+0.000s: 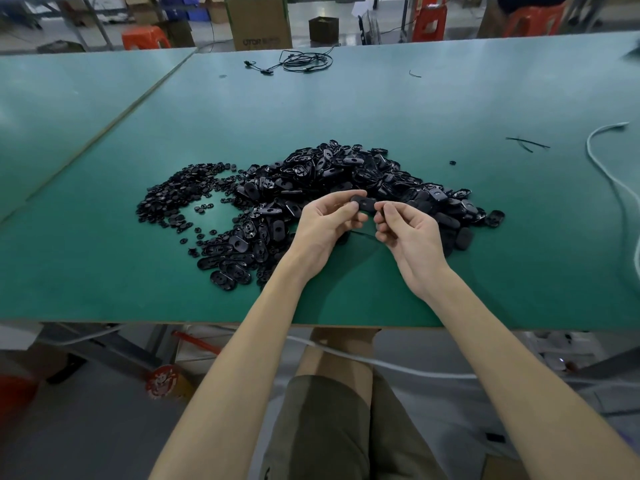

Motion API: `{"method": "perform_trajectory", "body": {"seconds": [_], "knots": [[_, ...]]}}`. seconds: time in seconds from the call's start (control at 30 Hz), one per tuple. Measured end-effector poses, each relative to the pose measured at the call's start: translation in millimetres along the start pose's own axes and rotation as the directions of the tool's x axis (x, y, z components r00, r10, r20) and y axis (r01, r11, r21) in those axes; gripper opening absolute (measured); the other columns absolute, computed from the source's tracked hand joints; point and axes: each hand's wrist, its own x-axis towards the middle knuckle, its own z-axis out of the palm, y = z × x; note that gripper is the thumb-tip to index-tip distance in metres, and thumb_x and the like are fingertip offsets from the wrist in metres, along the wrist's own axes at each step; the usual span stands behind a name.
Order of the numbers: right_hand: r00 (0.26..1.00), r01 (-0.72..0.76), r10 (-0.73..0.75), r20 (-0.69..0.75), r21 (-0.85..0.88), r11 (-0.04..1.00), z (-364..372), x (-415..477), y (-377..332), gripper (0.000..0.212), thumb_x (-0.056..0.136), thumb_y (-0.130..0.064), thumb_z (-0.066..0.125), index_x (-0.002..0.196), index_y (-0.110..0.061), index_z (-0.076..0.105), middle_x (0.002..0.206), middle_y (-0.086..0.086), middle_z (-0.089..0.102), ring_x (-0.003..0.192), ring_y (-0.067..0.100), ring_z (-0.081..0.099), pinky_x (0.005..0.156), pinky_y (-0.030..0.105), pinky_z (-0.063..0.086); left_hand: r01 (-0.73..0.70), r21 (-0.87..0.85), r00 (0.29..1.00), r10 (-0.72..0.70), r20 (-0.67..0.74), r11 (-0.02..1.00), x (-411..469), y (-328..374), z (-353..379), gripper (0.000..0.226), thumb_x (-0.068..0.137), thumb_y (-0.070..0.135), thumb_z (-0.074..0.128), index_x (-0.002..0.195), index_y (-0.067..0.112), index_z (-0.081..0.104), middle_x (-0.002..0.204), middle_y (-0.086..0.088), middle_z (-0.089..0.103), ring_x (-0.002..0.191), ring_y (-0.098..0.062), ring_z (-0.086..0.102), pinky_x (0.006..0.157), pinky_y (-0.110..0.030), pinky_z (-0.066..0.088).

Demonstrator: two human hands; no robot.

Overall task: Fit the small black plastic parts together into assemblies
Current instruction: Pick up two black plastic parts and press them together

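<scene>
A black oval plastic part (364, 204) is held just above the green table (381, 109), near its front middle. My left hand (325, 223) pinches the part's left end between thumb and curled fingers. My right hand (407, 230) pinches its right end, fingers curled. Behind and around the hands lies a big heap of black oval shells (346, 174). Left of it spreads a flatter pile of small round black pieces (180, 195). Whether a small piece sits inside the held part is hidden by my fingers.
A coiled black cable (304, 62) lies at the table's far edge. A white cable (609, 174) curves along the right side, with black cable ties (528, 144) near it. Cardboard boxes and red stools stand beyond the table. The table's front edge runs just above my knees.
</scene>
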Motion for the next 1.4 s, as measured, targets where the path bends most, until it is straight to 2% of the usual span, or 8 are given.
{"method": "perform_trajectory", "body": {"seconds": [0.27,0.43,0.63,0.77,0.9,1.1,1.27,1.4], "knots": [[0.999,0.042,-0.042,-0.019,-0.026,0.999,0,-2,2,0.02,0.107,-0.006,0.054,0.1,-0.005,0.072,0.076,0.002,0.061,0.068,0.011,0.053,0.065,0.022,0.047,-0.011,0.008,1.0,0.011,-0.009,1.0,0,-1,0,0.027,0.101,-0.004,0.058,0.127,-0.01,0.065,0.094,-0.006,0.074,0.076,-0.014,0.067,0.077,-0.024,0.056],[0.999,0.053,-0.053,-0.011,-0.024,0.998,-2,-1,2,0.016,0.104,-0.001,0.058,0.104,-0.005,0.074,0.083,0.001,0.071,0.078,0.01,0.062,0.068,0.022,0.051,-0.01,0.006,1.0,0.01,-0.01,1.0,0,-2,-1,0.027,0.101,-0.004,0.058,0.126,-0.01,0.065,0.099,-0.009,0.074,0.077,-0.015,0.067,0.078,-0.025,0.056],[0.996,0.09,-0.089,0.008,-0.086,0.992,-4,1,5,0.018,0.099,0.001,0.065,0.108,-0.011,0.076,0.09,0.003,0.075,0.084,0.013,0.066,0.071,0.025,0.052,-0.029,0.021,1.0,0.03,-0.006,0.999,0,-3,-2,0.025,0.1,-0.004,0.06,0.124,-0.008,0.067,0.092,-0.007,0.076,0.077,-0.014,0.069,0.079,-0.025,0.057],[0.988,0.124,-0.136,-0.071,-0.154,0.98,-2,1,7,0.014,0.094,-0.001,0.073,0.107,-0.008,0.069,0.085,0.001,0.076,0.079,0.012,0.07,0.069,0.026,0.053,-0.034,0.037,0.999,0.034,0.007,0.999,-1,-3,-2,0.025,0.099,-0.002,0.063,0.123,-0.004,0.069,0.082,-0.001,0.075,0.079,-0.012,0.07,0.08,-0.024,0.056],[0.978,0.163,-0.187,-0.092,-0.218,0.962,-3,2,8,0.009,0.093,-0.003,0.075,0.096,-0.012,0.073,0.077,-0.002,0.076,0.072,0.011,0.066,0.066,0.024,0.053,-0.045,0.044,0.999,0.044,0.031,0.998,-2,-3,-2,0.024,0.098,0.002,0.067,0.121,0.002,0.073,0.087,-0.006,0.077,0.083,-0.013,0.072,0.086,-0.028,0.057],[0.958,0.201,-0.256,-0.132,-0.332,0.922,-3,3,10,0.011,0.095,-0.011,0.075,0.093,-0.022,0.074,0.08,-0.007,0.073,0.069,0.007,0.061,0.063,0.021,0.05,-0.058,0.054,0.996,0.053,0.078,0.997,-5,-1,1,0.02,0.095,0.004,0.072,0.114,0.007,0.077,0.097,-0.01,0.079,0.091,-0.018,0.074,0.083,-0.024,0.057],[0.95,0.208,-0.278,-0.141,-0.38,0.901,-4,4,11,0.011,0.094,-0.014,0.077,0.092,-0.024,0.075,0.088,0.001,0.078,0.085,0.028,0.073,0.079,0.044,0.06,-0.073,0.099,0.993,0.063,0.102,0.992,-4,-2,3,0.023,0.093,-0.001,0.073,0.116,0.0,0.074,0.097,-0.012,0.079,0.084,-0.017,0.076,0.077,-0.022,0.058],[0.955,0.193,-0.264,-0.132,-0.397,0.897,-4,4,11,0.007,0.093,-0.013,0.077,0.094,-0.02,0.076,0.09,0.001,0.078,0.089,0.026,0.075,0.087,0.051,0.061,-0.086,0.095,0.992,0.076,0.099,0.992,-5,-4,3,0.026,0.092,-0.003,0.073,0.118,-0.004,0.072,0.1,-0.017,0.078,0.088,-0.021,0.075,0.084,-0.028,0.06]]}}
